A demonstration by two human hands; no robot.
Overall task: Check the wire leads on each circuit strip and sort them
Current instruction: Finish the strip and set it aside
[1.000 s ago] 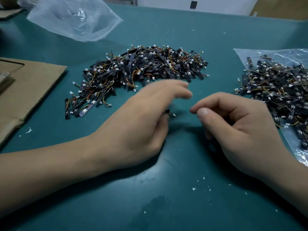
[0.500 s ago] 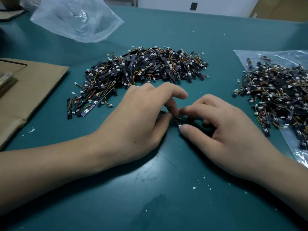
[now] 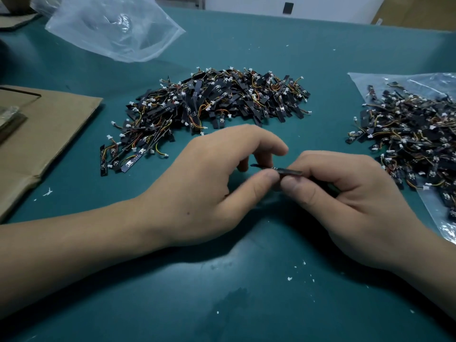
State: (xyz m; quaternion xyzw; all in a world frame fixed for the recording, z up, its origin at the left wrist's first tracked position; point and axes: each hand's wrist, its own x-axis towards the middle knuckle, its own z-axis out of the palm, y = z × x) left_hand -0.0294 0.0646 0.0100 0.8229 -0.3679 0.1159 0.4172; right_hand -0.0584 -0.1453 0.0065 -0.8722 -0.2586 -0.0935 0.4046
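Now one strip [image 3: 291, 171] is held between both hands, just above the worktop [image 3: 246, 280], in front of the middle pile [image 3: 222, 102] and well left of the right pile [image 3: 414, 134], which lies on a bag [image 3: 370, 81].

A second earlier the hands are apart, and only a short end of the strip shows at the left thumb. Half a second earlier they are brought together over it, low on the worktop. At this moment the strip is lifted clear and turned edge-on to the camera.

It is pinched by the left hand [image 3: 209, 183] between thumb and forefinger near its middle. The right hand [image 3: 345, 201] grips the other end, its fingers [image 3: 298, 191] curled round it. Both hands are thus closed on the same strip.

The pick-up is judged done and the check of this strip is taken to be starting. The leads themselves cannot be made out; they are probably hidden inside the right hand. Which pile is the sorted one cannot be told. Many strips remain in both, so the task as a whole is judged far from finished.
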